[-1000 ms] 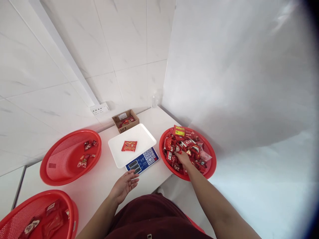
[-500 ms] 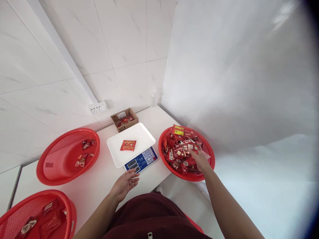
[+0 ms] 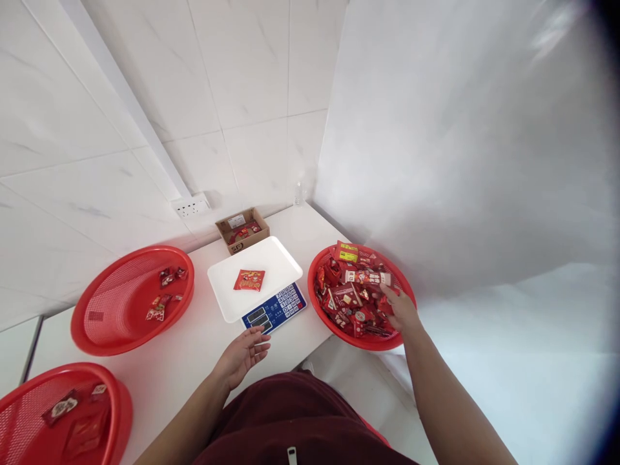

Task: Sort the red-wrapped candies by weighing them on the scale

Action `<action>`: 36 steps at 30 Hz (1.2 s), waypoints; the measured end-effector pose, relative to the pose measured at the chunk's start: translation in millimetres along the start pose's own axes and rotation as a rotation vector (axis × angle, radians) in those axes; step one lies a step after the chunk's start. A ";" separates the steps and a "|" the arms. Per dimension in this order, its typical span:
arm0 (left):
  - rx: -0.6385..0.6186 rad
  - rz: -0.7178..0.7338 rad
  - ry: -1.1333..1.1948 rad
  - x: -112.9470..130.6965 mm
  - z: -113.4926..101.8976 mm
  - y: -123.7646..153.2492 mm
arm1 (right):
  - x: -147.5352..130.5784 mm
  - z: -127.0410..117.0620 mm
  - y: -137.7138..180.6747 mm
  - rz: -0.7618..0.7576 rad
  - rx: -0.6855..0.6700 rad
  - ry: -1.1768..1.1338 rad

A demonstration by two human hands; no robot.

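My right hand (image 3: 403,311) is over the right side of a red plastic basket (image 3: 320,329) filled with red snack packets (image 3: 345,296). Its fingers are apart and touch the packets; none is plainly gripped. A long white-and-red packet (image 3: 367,278) lies on top, just beyond the fingertips. My left hand (image 3: 242,356) hovers palm-up by the near edge of a blue digital scale (image 3: 276,309), fingers loosely bent and holding nothing. On the scale's white tray (image 3: 278,261) lies one red packet (image 3: 249,280).
Behind the tray stands a small cardboard box (image 3: 242,230) with red packets inside. Two more red baskets, an upper one (image 3: 130,326) and a nearer one (image 3: 121,407), hold several packets at the left. A socket strip (image 3: 191,205) is on the tiled wall; grey sheeting (image 3: 436,161) hangs at the right.
My right hand has shifted right within the basket, and the long white-and-red packet now shows fully on top. My left hand has hardly moved. The nearer left basket appears slightly farther left.
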State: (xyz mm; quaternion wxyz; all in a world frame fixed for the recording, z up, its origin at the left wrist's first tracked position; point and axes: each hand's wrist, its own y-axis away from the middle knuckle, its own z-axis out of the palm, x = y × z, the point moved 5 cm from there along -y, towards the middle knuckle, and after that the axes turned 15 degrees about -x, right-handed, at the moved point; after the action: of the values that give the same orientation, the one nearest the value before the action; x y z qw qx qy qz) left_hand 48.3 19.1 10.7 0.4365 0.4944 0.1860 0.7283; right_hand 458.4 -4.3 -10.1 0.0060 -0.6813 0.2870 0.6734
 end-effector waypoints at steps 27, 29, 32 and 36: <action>-0.009 0.013 0.030 -3.9 -10.0 -1.3 | 0.2 6.6 -8.2 0.156 -0.130 0.454; -0.017 0.013 0.024 -2.9 -5.0 -1.6 | -0.2 6.8 -5.8 0.141 -0.120 0.348; -0.024 0.015 0.019 -1.5 0.9 -1.2 | -0.8 6.8 -3.5 0.101 -0.084 0.268; -0.024 0.008 0.017 -2.6 -0.2 -1.7 | -6.3 2.5 -2.6 0.088 -0.009 0.537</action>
State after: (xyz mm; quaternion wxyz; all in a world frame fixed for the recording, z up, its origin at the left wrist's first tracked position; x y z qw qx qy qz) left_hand 49.2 17.9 7.9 0.4379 0.4839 0.1790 0.7363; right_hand 457.6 1.3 -5.5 -0.1027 -0.8222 0.3049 0.4696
